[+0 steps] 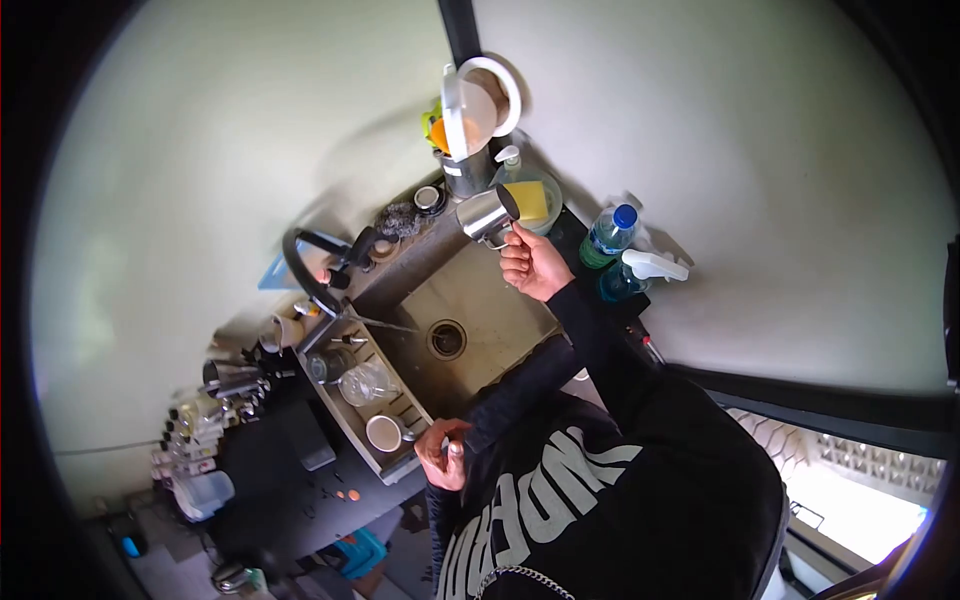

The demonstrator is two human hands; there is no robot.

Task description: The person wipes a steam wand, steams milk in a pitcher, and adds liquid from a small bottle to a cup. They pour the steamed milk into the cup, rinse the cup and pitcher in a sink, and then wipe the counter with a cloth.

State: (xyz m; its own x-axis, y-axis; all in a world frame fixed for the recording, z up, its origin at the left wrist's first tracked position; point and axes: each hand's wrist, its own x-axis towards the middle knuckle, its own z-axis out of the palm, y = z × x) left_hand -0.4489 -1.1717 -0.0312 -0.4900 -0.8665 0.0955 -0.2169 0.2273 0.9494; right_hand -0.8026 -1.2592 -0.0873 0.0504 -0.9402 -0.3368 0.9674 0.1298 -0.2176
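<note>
My right hand (pixel 537 264) is closed on the handle of a stainless steel milk pitcher (pixel 482 213), held tilted over the sink's far rim. A yellow sponge (pixel 528 202) shows just behind the pitcher's mouth, by a clear bowl. Lower left, my left hand (pixel 440 456) has its fingers curled beside the drying rack, close to an off-white mug (pixel 384 433). Whether anything is inside those fingers is hidden. From the black faucet (pixel 312 285), a thin stream of water runs into the sink (pixel 490 290), towards the drain (pixel 446 339).
A drying rack (pixel 375 462) along the sink's left side holds clear glassware (pixel 367 383). At right stand a blue-capped bottle (pixel 608 236) and a spray bottle (pixel 627 276). A dark metal canister (pixel 465 172) stands at the back corner. Several bottles (pixel 190 430) line the left wall.
</note>
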